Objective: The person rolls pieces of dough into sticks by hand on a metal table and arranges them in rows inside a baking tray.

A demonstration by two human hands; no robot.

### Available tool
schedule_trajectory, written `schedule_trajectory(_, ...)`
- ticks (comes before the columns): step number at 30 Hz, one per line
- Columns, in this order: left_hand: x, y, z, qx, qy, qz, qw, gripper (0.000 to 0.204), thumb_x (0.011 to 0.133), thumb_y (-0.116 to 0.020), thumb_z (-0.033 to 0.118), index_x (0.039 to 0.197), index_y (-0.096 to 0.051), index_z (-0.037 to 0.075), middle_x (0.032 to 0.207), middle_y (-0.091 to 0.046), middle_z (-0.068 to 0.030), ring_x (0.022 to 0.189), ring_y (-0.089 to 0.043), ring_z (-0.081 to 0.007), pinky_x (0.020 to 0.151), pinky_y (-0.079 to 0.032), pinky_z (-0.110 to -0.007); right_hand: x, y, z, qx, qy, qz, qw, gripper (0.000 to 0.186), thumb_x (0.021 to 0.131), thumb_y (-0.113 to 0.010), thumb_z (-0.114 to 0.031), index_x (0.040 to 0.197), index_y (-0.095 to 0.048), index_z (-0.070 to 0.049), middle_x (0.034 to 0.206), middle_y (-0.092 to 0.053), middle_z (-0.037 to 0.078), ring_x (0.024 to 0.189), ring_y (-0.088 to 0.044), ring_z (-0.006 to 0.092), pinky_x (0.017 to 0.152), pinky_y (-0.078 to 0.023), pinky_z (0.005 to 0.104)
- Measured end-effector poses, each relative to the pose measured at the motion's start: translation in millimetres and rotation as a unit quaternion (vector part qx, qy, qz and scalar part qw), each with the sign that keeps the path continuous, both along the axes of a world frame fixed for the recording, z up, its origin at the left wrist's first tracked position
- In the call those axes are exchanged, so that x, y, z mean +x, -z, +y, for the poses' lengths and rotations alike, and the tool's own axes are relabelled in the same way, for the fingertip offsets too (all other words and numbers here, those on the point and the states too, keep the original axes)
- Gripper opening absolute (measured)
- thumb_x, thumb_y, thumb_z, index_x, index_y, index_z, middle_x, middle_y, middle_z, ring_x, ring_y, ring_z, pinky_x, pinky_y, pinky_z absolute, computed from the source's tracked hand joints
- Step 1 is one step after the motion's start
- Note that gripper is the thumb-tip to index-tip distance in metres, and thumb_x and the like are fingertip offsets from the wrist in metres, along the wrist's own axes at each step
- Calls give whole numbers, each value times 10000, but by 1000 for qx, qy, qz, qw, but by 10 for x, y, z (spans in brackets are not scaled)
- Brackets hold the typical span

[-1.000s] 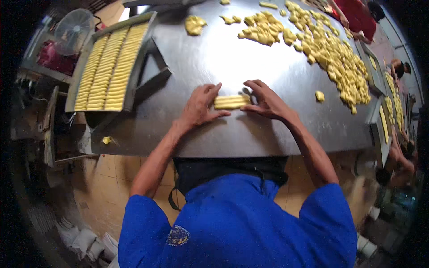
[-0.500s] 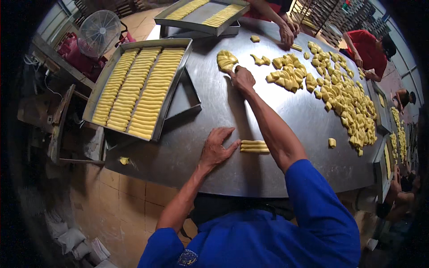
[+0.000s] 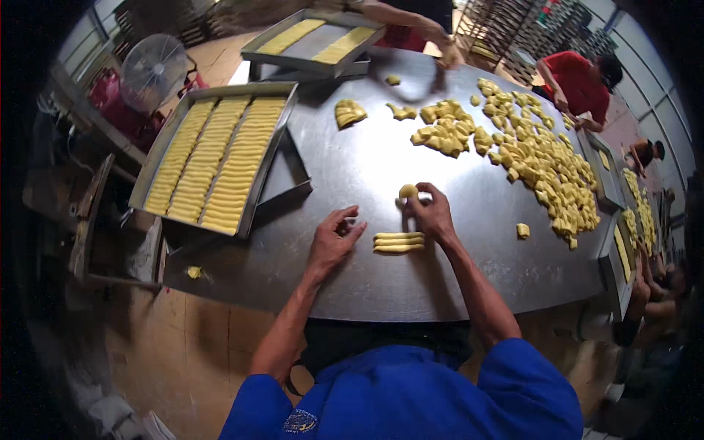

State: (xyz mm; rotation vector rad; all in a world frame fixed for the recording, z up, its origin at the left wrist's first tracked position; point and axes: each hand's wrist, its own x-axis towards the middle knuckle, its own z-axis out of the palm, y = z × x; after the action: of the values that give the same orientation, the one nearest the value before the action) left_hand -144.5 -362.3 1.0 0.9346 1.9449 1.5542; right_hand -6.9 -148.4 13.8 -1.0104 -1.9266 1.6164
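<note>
My right hand holds a small yellow dough piece just above the steel table. Right below it lie three rolled dough sticks side by side. My left hand rests on the table to the left of the sticks, fingers loosely curled, holding nothing. A big heap of dough chunks spreads across the far right of the table.
A metal tray with several rows of dough sticks stands at the left, over an empty tray. Another tray sits at the far end, where another person's hand reaches. A person in red works at the right. A fan stands far left.
My right hand reached out to the far dough heap, then came back with a dough piece to just above the sticks. My left hand stayed beside the sticks.
</note>
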Motion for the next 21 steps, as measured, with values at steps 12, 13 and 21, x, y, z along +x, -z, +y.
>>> schedule_trajectory(12,531,-239,460,118,99,-289,945,340,985,-696,271,1208,-673,15,990,-731,-66,845,-698,-123,788,-581,-278,660,-648,-538,318,-149,87,932,176,953,-641,-79,1120,-619,-26,964,-653,151,853,-678,320,737,-559,385)
schedule_trajectory(13,582,-319,414,140,106,-277,945,342,990,-686,273,1208,-672,9,993,-734,-67,855,-700,-126,791,-581,-280,665,-670,-536,381,-162,83,906,132,990,-574,-71,1106,-627,-36,956,-671,147,842,-675,328,709,-562,380)
schedule_trajectory(21,495,-489,291,176,159,-167,957,280,1031,-620,240,1118,-698,-14,1209,-683,-97,989,-678,-165,920,-548,-326,562,-796,-482,55,-181,88,978,398,966,-698,-289,1250,-646,-15,1044,-700,100,930,-675,184,744,-569,340)
